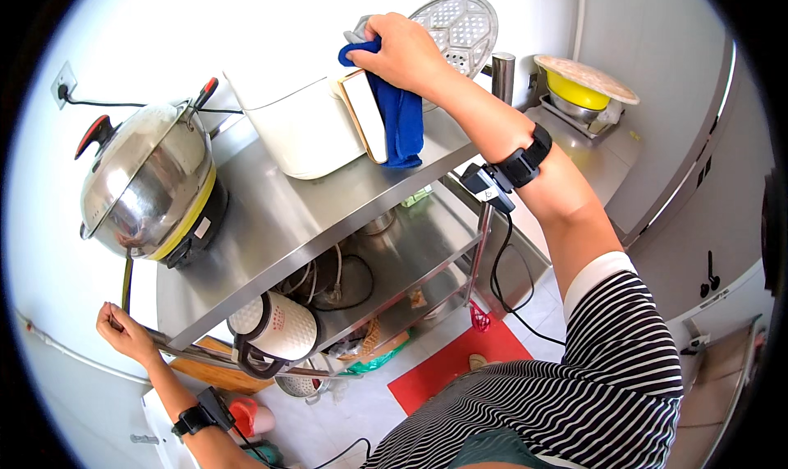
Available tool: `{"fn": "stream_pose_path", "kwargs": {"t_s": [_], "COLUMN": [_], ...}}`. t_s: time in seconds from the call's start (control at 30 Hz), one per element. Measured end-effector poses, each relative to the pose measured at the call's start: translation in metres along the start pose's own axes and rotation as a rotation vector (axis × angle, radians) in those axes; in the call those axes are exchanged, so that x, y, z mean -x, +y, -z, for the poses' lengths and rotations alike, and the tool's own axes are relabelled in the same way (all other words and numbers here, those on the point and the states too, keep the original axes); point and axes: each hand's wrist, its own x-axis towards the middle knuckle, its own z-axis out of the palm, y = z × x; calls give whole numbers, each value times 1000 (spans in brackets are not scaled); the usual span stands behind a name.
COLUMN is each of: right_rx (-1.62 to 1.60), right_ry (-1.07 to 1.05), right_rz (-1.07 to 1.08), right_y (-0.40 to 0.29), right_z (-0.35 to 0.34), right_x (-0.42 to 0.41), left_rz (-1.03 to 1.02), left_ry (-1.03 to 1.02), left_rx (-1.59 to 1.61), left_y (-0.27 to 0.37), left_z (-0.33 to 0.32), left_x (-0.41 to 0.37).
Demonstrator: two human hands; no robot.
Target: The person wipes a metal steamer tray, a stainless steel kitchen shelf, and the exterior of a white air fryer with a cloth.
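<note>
My right hand (403,53) grips the top of a blue cloth (400,121), which hangs down beside the front panel (364,117) of a white countertop appliance (301,130). A bit of grey cloth (359,31) sticks out past my fingers. Behind that hand leans a round perforated metal steamer plate (458,26). My left hand (126,336) is near the left end of the steel shelf unit (271,216), its fingers curled together and nothing visible in them. On the top shelf, an electric pot (148,180) with a steel lid stands left of the appliance.
Below, a white kettle (280,327) lies near coiled cords (335,284) on the middle shelf. A red mat (458,364) covers part of the floor. Cables trail from both wrist devices. At the right, a yellow basin (575,90) under a round board stands on a counter.
</note>
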Motion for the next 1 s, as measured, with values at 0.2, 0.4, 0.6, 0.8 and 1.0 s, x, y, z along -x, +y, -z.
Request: {"fn": "stream_pose_path", "kwargs": {"t_s": [0.2,0.4,0.6,0.8,1.0], "right_rx": [85,120,73,-19,-86], "right_ry": [60,129,33,131,-47], "right_rz": [76,163,89,50,61], "right_y": [14,-2,25,15,47], "right_z": [0,-2,0,-9,-7], "right_x": [3,0,10,0,23], "left_rz": [40,34,3,24,11], "left_ry": [-14,-9,-4,-16,6], "left_rx": [-35,-5,-11,1,5], "left_y": [-2,0,-2,-5,3], "left_z": [1,0,-1,2,-3], "left_x": [1,0,1,1,1]}}
